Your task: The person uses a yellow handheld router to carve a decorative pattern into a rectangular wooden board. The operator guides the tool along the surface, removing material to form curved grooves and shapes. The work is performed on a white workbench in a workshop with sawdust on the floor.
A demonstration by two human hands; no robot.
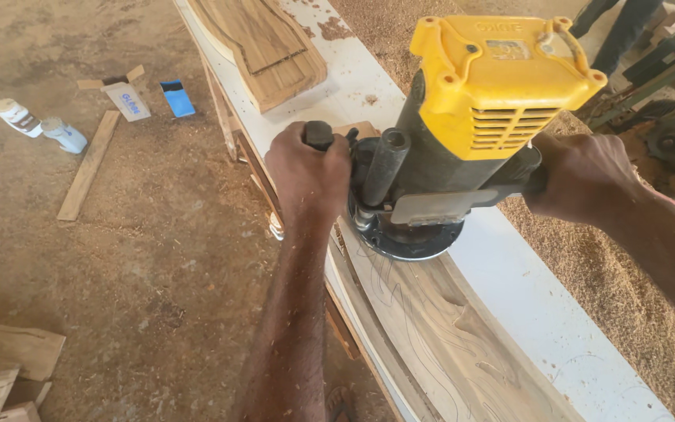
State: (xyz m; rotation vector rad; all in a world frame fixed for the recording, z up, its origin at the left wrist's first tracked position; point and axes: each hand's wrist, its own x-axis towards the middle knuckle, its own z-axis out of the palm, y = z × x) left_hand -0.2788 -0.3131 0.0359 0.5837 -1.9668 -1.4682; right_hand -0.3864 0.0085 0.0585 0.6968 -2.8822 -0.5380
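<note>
A wood router point(462, 117) with a yellow top and a dark round base stands upright on a curved wooden plank point(447, 336). My left hand point(308, 173) grips the router's left handle. On the other side, my right hand point(580, 176) holds its right handle. The plank lies on a long white board point(541, 305) and has pencil lines drawn on it near the router's base. Both forearms are dusted with sawdust.
Another carved wooden panel point(263, 43) lies further along the white board. Sawdust covers the ground on the right point(634, 289). On the dirt floor at left are two white bottles point(41, 126), a small box point(126, 100), a blue packet point(176, 98), a wood strip point(87, 166) and offcuts point(1, 367).
</note>
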